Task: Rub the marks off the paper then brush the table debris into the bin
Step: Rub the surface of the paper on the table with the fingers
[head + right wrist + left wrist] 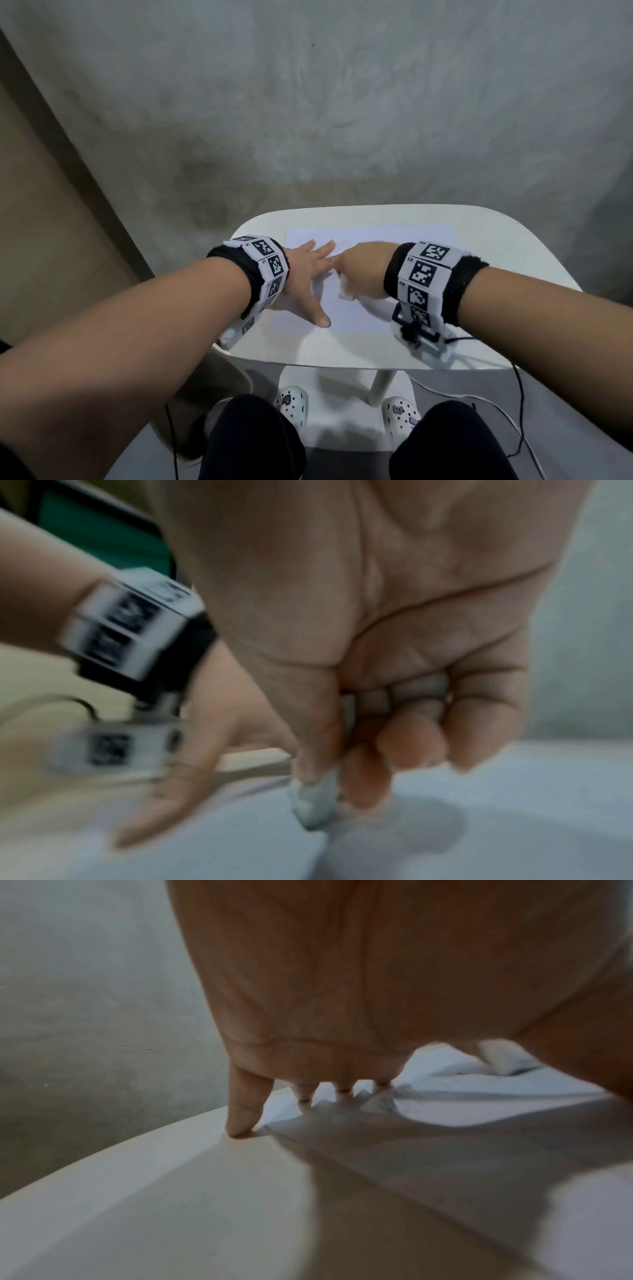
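Observation:
A white sheet of paper lies on the small white table. My left hand lies flat on the paper's left part with fingers spread, pressing it down; in the left wrist view its little finger touches the table just off the paper's edge. My right hand is curled over the middle of the sheet and pinches a white eraser between thumb and fingers. The eraser's tip rests on the paper. The right wrist view is blurred. No marks on the paper can be made out.
The table's near edge is rounded and its leg stands below. My knees and white clogs are under it. A beige chair sits at the lower left. A cable hangs from my right wrist. No bin shows.

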Demonstrator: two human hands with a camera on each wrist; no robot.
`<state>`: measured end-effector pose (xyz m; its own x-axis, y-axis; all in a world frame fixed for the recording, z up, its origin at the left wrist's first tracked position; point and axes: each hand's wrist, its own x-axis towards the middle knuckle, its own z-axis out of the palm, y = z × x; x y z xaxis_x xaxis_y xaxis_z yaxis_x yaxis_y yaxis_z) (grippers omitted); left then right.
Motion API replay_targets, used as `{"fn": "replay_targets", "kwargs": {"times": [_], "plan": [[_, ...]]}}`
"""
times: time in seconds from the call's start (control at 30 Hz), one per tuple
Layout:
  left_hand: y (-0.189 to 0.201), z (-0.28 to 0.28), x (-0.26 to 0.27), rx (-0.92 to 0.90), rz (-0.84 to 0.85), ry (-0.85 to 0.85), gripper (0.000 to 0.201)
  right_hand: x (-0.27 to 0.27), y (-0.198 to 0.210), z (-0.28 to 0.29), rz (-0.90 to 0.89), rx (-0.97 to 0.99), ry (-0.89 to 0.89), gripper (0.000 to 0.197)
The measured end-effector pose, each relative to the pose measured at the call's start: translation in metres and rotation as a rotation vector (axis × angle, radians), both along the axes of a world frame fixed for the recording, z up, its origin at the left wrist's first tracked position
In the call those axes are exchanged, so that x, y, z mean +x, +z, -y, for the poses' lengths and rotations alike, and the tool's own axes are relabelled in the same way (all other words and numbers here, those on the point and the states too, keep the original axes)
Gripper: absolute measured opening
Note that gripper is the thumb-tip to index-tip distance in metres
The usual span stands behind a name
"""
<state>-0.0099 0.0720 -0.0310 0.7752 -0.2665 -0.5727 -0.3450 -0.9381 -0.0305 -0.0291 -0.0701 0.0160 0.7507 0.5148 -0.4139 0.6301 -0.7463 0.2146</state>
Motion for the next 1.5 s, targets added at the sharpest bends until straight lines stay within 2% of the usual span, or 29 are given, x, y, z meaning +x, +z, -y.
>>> {"fn": "replay_targets", "kwargs": {"times": [0.07,0.2,0.33,0.4,0.47,0.53,0.6,0.67,0.73,0.8,0.9,0.97,1.03,1.13,1.2,1.23,1.3,1.37,1.43,1.5], "plan": [[0.002,0.001,-0.001,-0.023,0.011,0.022,0.129,-0.001,0.001,0.002,-0.020,-0.005,-0.018,0.038],[0.000,0.002,-0.001,-0.002,0.009,0.015,0.136,-0.026,0.001,0.007,-0.100,0.095,0.127,0.033],[0.005,-0.003,-0.003,-0.033,-0.014,0.020,0.137,0.018,0.012,0.031,0.067,0.033,-0.073,0.027],[0.005,-0.002,-0.003,-0.029,-0.018,0.023,0.138,0.009,0.007,0.029,0.040,0.010,-0.016,0.024],[0.003,-0.001,-0.002,-0.026,-0.011,0.012,0.139,-0.008,-0.003,0.024,-0.064,0.008,0.095,0.024],[0.004,-0.003,-0.001,-0.036,-0.014,0.012,0.139,0.004,-0.003,0.028,-0.071,0.028,0.042,0.024],[0.004,-0.004,-0.001,-0.043,-0.016,0.017,0.138,0.016,0.005,0.037,0.021,0.065,-0.044,0.021],[0.003,-0.004,-0.002,-0.039,-0.024,0.013,0.140,0.010,0.000,0.037,0.041,0.029,0.012,0.016],[0.002,-0.004,-0.001,-0.034,-0.022,0.009,0.144,-0.012,-0.006,0.032,-0.066,0.028,0.129,0.019],[0.002,-0.004,0.001,-0.030,-0.022,0.007,0.144,-0.003,-0.002,0.038,-0.082,0.032,0.067,0.022],[0.003,-0.005,0.002,-0.032,-0.029,0.006,0.139,0.018,0.005,0.053,0.071,0.034,-0.049,0.017],[0.003,-0.005,0.002,-0.033,-0.030,0.004,0.138,0.004,-0.005,0.047,0.070,0.014,0.047,0.013],[0.003,-0.004,0.001,-0.034,-0.027,0.000,0.137,-0.013,-0.012,0.040,-0.034,0.041,0.137,0.014],[0.004,-0.003,0.001,-0.031,-0.024,0.006,0.136,0.009,0.004,0.049,0.015,0.034,-0.012,0.022],[0.004,-0.002,0.001,-0.034,-0.027,0.017,0.136,0.010,0.004,0.050,0.107,-0.004,-0.013,0.016],[0.003,-0.002,0.001,-0.030,-0.029,0.015,0.136,0.002,-0.001,0.046,0.111,-0.007,0.026,0.014],[0.003,-0.002,0.001,-0.020,-0.029,0.007,0.137,-0.015,-0.010,0.039,-0.009,0.032,0.099,0.014],[0.004,-0.001,0.001,-0.017,-0.033,0.006,0.137,-0.003,-0.003,0.048,-0.072,0.071,-0.019,0.019],[0.005,-0.001,0.000,-0.024,-0.034,0.013,0.136,0.013,0.010,0.062,-0.010,0.077,-0.126,0.018],[0.005,-0.001,0.000,-0.028,-0.034,0.014,0.135,0.011,0.007,0.066,0.038,0.036,-0.100,0.012]]}}
